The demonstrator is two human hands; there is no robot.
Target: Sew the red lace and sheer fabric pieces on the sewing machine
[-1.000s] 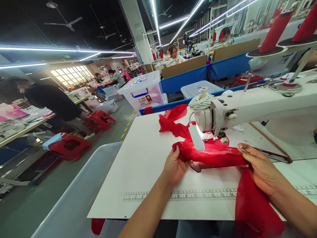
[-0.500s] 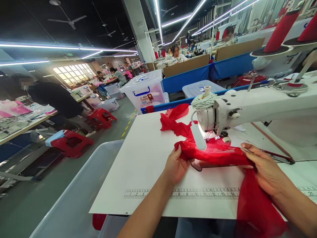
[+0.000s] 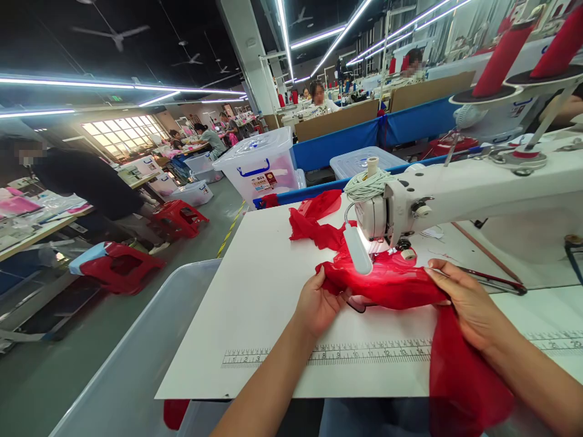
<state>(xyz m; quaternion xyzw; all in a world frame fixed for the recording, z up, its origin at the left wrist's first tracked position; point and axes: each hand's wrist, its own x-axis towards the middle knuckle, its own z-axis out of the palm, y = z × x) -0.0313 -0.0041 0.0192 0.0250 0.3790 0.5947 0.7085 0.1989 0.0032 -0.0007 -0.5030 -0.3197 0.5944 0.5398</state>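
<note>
A strip of sheer red fabric stretches between my two hands, just in front of the sewing machine. My left hand pinches its left end, thumb on top. At the other end my right hand grips the cloth between thumb and fingers. From there a loose length hangs over the table's front edge. More red fabric lies behind the machine's needle area, toward the far left. The lit lamp on the machine head covers part of the cloth, and the needle is hidden.
A ruler scale runs along the front of the white table. Tweezers or snips lie right of my right hand. A translucent bin stands at the left. Red thread cones rise at upper right. A person bends over another table.
The whole view has shifted slightly. Between my hands the fabric sags a little more and my hands are slightly closer together. Both keep their hold.
</note>
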